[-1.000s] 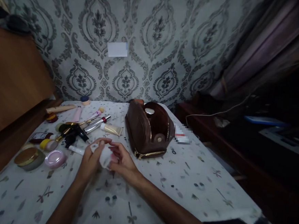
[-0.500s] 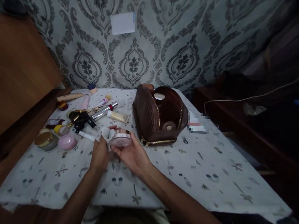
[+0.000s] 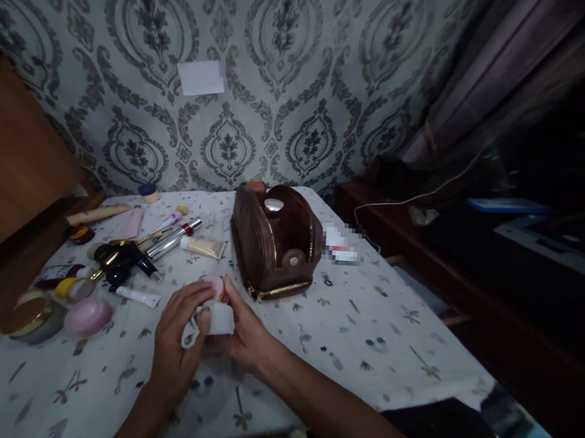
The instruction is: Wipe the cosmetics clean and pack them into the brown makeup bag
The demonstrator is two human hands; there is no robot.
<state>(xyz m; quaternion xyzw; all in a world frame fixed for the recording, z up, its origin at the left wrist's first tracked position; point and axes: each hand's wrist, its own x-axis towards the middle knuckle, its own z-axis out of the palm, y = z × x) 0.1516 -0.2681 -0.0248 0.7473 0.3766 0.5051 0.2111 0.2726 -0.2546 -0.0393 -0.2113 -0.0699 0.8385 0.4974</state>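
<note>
Between my two hands is a small round cosmetic jar (image 3: 214, 284) with a pinkish face and a copper-coloured band. My right hand (image 3: 245, 329) grips it from the right, thumb along its side. My left hand (image 3: 181, 324) has its fingers over the jar and pinches a soft white cloth-like piece (image 3: 221, 319) with a loop, which lies against the jar's near side. Part of the jar is hidden by fingers and the white piece. Just beyond my hands stands a brown cosmetic bag (image 3: 251, 243), unzipped, with a shiny oval thing (image 3: 274, 206) at its opening.
To the left lie a pink jar (image 3: 89, 315), a gold-lidded jar (image 3: 32, 317), a white tube (image 3: 138, 296), a cream tube (image 3: 203, 247) and several dark items. A patterned white cloth (image 3: 354, 343) covers the table. A blurred-out item (image 3: 341, 246) lies right of the bag.
The view has turned to the right. My right hand has tilted the jar up so its pinkish face shows, and my left hand has brought the white piece against it.
</note>
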